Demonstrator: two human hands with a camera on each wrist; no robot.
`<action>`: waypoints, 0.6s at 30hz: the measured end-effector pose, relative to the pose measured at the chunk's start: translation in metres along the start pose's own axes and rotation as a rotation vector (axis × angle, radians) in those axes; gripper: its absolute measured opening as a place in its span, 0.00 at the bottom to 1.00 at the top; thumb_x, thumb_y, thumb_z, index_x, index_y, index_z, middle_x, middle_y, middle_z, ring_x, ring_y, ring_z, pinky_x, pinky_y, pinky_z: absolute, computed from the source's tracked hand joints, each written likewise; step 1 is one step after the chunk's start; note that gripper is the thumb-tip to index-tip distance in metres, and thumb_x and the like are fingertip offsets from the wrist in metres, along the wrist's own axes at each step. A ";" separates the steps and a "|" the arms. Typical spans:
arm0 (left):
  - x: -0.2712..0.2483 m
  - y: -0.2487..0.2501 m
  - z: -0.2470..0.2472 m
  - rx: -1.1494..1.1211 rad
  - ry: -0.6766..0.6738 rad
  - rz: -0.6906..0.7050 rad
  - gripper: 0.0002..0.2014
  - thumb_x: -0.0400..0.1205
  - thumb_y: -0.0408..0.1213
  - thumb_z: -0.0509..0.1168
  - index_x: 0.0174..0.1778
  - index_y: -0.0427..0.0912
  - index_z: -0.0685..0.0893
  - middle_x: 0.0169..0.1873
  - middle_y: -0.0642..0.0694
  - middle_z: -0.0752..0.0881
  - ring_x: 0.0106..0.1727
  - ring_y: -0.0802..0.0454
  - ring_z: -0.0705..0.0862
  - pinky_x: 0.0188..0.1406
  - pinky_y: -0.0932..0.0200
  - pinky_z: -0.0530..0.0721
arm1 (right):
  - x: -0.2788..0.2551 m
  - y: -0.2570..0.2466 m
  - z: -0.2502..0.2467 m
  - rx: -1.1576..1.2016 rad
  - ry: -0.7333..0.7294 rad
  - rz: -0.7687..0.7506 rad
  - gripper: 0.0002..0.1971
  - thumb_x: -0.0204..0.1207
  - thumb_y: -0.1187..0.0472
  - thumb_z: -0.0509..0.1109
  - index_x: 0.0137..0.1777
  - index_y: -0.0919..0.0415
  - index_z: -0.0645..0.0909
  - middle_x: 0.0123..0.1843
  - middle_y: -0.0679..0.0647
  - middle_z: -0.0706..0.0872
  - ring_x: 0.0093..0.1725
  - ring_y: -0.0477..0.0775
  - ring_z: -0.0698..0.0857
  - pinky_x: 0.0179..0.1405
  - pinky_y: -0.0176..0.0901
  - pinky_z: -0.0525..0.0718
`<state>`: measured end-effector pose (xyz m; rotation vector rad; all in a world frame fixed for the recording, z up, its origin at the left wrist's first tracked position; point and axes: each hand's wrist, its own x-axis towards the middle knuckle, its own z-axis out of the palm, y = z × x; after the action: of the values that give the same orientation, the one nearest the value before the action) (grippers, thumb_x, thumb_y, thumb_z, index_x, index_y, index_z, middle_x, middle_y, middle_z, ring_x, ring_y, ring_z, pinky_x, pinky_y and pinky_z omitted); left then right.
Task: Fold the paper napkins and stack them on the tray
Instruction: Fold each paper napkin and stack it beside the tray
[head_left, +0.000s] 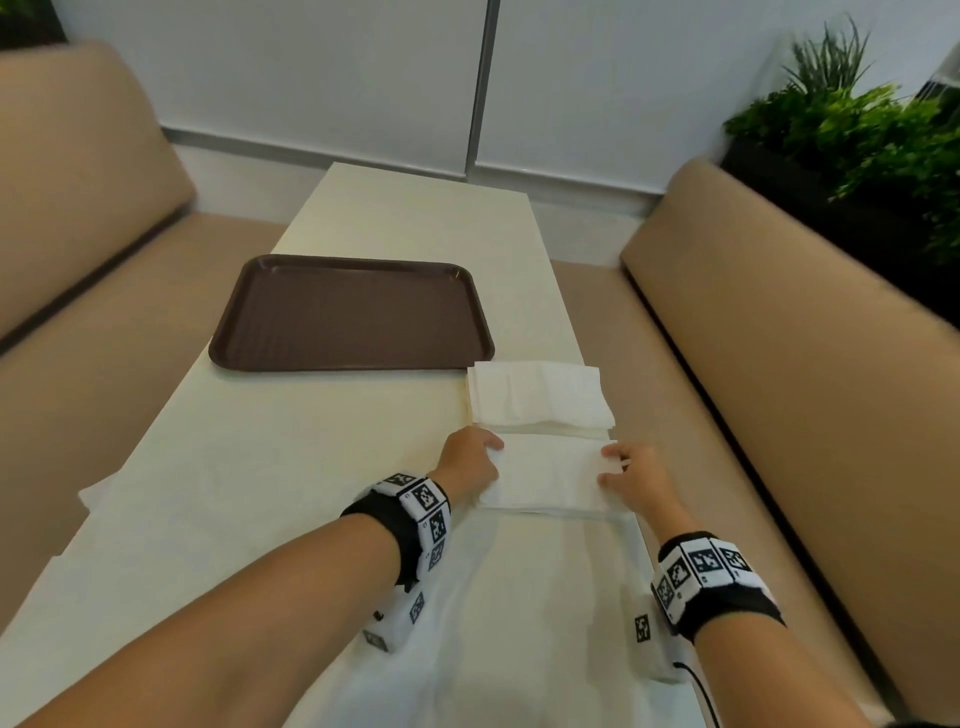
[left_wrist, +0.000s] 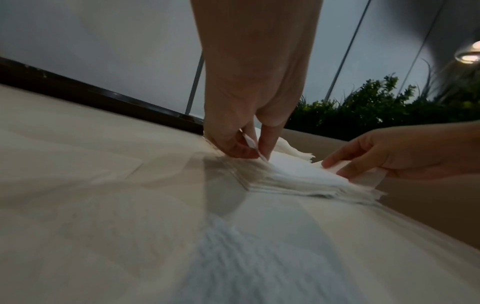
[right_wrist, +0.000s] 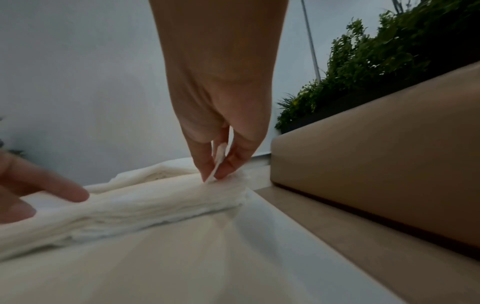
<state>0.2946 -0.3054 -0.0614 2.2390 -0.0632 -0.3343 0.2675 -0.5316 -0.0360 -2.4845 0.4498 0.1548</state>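
Observation:
A stack of white paper napkins (head_left: 545, 475) lies near the table's right edge, with a second white stack (head_left: 537, 397) just behind it. My left hand (head_left: 470, 462) pinches the top napkin's left edge (left_wrist: 250, 143) between thumb and finger. My right hand (head_left: 631, 475) pinches the same napkin's right edge (right_wrist: 218, 162). The near stack (left_wrist: 298, 176) (right_wrist: 145, 205) is several sheets thick. A dark brown tray (head_left: 260, 345) sits bare on the table, behind and left of the napkins.
The cream table (head_left: 260, 493) runs away from me between two tan benches (head_left: 779, 374) (head_left: 78, 270). A planter with green plants (head_left: 857, 135) stands behind the right bench. A white wall (head_left: 337, 78) closes the far end.

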 end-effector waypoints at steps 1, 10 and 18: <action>-0.001 -0.001 0.002 0.063 0.002 0.012 0.21 0.77 0.24 0.66 0.66 0.39 0.81 0.69 0.40 0.75 0.70 0.44 0.73 0.67 0.62 0.70 | -0.002 -0.002 0.003 -0.093 -0.008 -0.008 0.21 0.76 0.66 0.71 0.69 0.61 0.78 0.70 0.61 0.74 0.63 0.60 0.78 0.63 0.47 0.76; -0.093 -0.013 -0.090 0.025 -0.033 0.131 0.16 0.77 0.36 0.71 0.60 0.52 0.83 0.55 0.50 0.76 0.55 0.49 0.77 0.56 0.59 0.78 | -0.060 -0.059 -0.010 -0.480 -0.079 -0.117 0.31 0.78 0.45 0.66 0.80 0.42 0.61 0.81 0.56 0.55 0.78 0.62 0.56 0.73 0.61 0.61; -0.270 -0.125 -0.173 -0.211 0.174 -0.064 0.08 0.80 0.45 0.69 0.49 0.66 0.86 0.47 0.55 0.86 0.45 0.55 0.84 0.48 0.63 0.80 | -0.198 -0.120 0.055 -0.408 -0.689 -0.881 0.23 0.75 0.46 0.71 0.70 0.40 0.73 0.68 0.37 0.73 0.68 0.41 0.70 0.70 0.39 0.69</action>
<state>0.0714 -0.0529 0.0062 2.0545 0.1312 -0.1708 0.1243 -0.3521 0.0266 -2.5436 -1.0267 0.7472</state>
